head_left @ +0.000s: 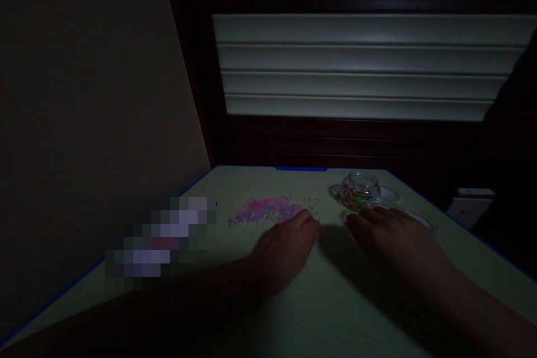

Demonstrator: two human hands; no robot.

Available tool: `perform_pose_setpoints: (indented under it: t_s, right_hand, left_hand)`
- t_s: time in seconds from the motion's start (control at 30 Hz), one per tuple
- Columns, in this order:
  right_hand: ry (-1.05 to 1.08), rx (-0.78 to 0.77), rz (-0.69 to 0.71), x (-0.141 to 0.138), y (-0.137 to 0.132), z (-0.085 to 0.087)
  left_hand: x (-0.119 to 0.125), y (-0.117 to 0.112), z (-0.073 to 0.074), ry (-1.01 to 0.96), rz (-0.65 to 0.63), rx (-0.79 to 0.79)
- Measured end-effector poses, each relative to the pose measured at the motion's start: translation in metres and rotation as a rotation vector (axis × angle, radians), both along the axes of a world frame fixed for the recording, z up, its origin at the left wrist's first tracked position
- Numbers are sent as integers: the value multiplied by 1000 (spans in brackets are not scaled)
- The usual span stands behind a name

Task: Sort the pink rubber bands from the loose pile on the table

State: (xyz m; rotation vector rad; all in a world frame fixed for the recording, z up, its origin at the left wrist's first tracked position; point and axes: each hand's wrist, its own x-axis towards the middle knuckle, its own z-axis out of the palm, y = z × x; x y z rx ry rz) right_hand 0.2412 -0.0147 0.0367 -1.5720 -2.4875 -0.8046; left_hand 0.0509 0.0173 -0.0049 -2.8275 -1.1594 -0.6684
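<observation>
The scene is dim. A loose heap of small pink and pastel rubber bands (pixel 268 211) lies on a pale green table (pixel 335 302). My left hand (pixel 287 249) rests palm down just in front of the heap, fingertips touching its near edge, fingers together and slightly curled. My right hand (pixel 388 235) lies flat with fingers stretched out, holding nothing, just in front of a small clear jar (pixel 359 191) of mixed-colour bands. A clear lid or shallow dish (pixel 419 217) sits beside the right hand.
The table has a blue edge (pixel 300 168) and stands against a beige wall on the left. Behind it are a dark frame and pale horizontal slats (pixel 356 67). A blurred-out patch (pixel 161 235) lies at the table's left. A white box (pixel 470 204) stands off to the right.
</observation>
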Motion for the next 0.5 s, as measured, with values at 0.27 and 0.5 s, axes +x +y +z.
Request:
perform_pose_setpoints:
  t_s: [0.27,0.5]
  right_hand:
    - [218,-44,82,0,-2,-2]
    - [399,-131,137,-4,2,-8]
  left_hand:
    - [1,10,-3,-420,27,-146]
    - [1,15,-7,-631,70,-389]
